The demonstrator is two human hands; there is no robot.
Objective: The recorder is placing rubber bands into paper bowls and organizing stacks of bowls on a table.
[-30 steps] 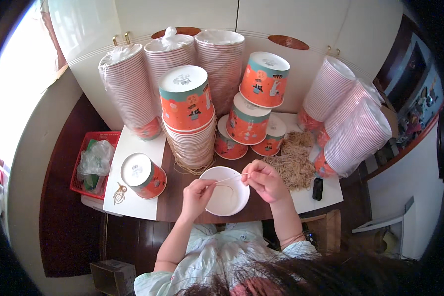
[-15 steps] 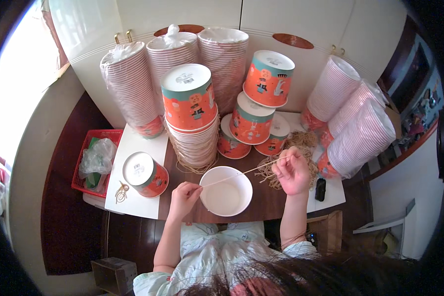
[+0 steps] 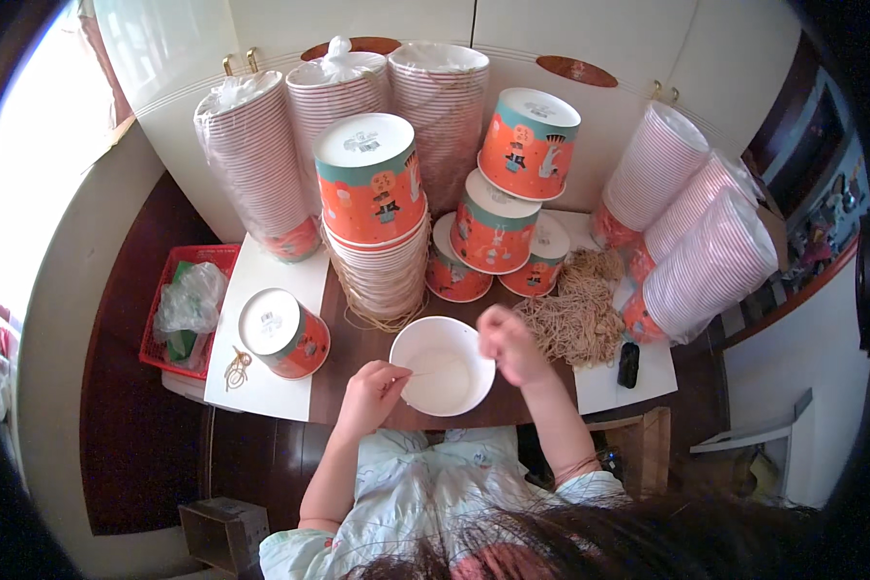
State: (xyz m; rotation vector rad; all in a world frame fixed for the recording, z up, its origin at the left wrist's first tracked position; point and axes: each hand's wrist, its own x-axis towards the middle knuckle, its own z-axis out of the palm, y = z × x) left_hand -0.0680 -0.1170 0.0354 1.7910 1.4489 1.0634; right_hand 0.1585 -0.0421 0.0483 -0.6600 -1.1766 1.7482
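Note:
A white paper bucket point(image 3: 442, 387) stands mouth up on the table's front part. My left hand point(image 3: 369, 394) is at its left rim, thumb and fingertips pinched on a thin tan cord point(image 3: 423, 373). A short length of that cord runs over the bucket's mouth, then fades from sight. Close to the right rim is my right hand point(image 3: 512, 346), fingers curled in and blurred by motion; what they hold is hidden. Behind it lies a heap of tan cords point(image 3: 580, 314).
Upturned orange buckets point(image 3: 495, 224) are piled behind. A tall bucket stack point(image 3: 377, 275) has cords draped around it. Another upturned bucket point(image 3: 271, 319) and loose cord loops point(image 3: 237, 370) lie left. Plastic-wrapped stacks point(image 3: 251, 159) stand at the back and right point(image 3: 710, 266). A black object point(image 3: 629, 365) is right.
My right hand has come left and down from beside the cord heap to the bucket's right rim. The cord, stretched taut between both hands before, now shows only near my left hand.

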